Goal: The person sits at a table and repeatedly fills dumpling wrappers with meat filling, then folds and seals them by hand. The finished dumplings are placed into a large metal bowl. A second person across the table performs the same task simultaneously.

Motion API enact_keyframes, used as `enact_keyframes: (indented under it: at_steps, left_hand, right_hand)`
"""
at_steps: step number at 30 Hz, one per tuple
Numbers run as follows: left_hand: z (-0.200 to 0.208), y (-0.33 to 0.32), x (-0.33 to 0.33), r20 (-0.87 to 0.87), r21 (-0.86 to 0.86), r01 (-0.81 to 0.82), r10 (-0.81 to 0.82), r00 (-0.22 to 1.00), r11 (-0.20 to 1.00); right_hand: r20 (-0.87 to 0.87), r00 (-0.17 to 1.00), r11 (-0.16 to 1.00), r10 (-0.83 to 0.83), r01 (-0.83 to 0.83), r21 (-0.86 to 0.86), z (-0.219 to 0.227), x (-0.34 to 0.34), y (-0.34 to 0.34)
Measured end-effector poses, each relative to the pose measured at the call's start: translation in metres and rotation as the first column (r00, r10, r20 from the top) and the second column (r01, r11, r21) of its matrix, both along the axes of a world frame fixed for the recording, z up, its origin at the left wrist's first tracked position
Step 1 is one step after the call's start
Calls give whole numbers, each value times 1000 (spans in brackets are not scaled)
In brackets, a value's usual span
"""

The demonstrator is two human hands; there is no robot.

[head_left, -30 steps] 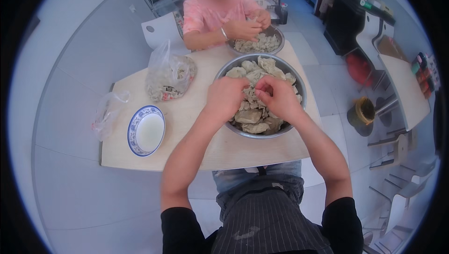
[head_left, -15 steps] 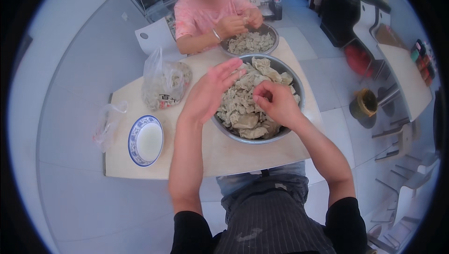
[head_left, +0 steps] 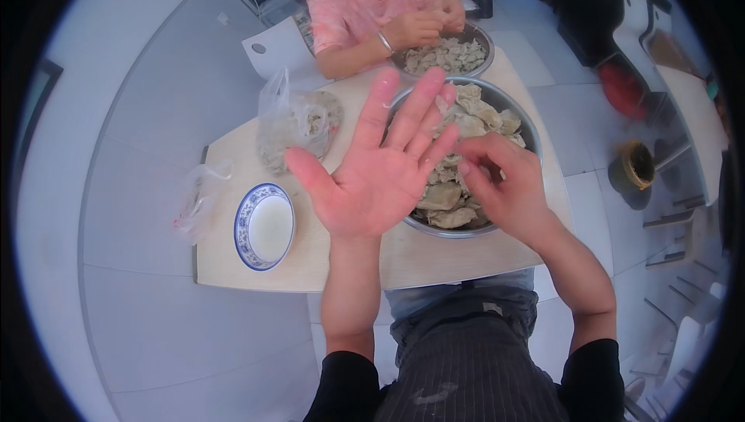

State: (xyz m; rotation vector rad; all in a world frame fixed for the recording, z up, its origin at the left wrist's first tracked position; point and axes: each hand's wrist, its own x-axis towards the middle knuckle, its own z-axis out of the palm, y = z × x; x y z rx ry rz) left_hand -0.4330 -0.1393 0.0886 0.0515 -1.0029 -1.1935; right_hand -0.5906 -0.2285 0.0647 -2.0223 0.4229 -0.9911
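My left hand [head_left: 372,166] is open, palm turned up and fingers spread, in front of the left side of a large metal bowl [head_left: 530,123]. A tiny pale speck shows on its fingers. Pale grey-green, soft crumpled pieces [head_left: 477,107] heap up in the bowl, with larger thick lumps near its front. Over the bowl's right side, my right hand [head_left: 512,189] is closed, thumb bent toward the curled fingers. Whatever those fingertips hold, if anything, is too small to make out. Part of the heap is hidden behind both hands.
Left on the table [head_left: 310,263] stand a blue-and-white bowl [head_left: 242,232] of cloudy liquid, a filled plastic bag [head_left: 291,131] and a crumpled clear bag [head_left: 203,201]. Across, a person in pink [head_left: 365,3] works over a second metal bowl [head_left: 485,41]. A bin [head_left: 632,166] stands right.
My left hand has turned from edge-on to palm up and spread its fingers. My right hand stays closed over the bowl's right side. The whole view has shifted slightly.
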Motion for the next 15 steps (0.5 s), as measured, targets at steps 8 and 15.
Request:
enact_keyframes:
  at_steps: [8,15]
  left_hand:
    - [5,2,-8,2,-68,17,-17,1000,998]
    - [6,3,-15,-54,-70,17,-21,998,997]
  right_hand:
    - [55,998,986,16,-6,-166,4,-2,6]
    - [62,998,995,9,-3,-102,3,-3,7]
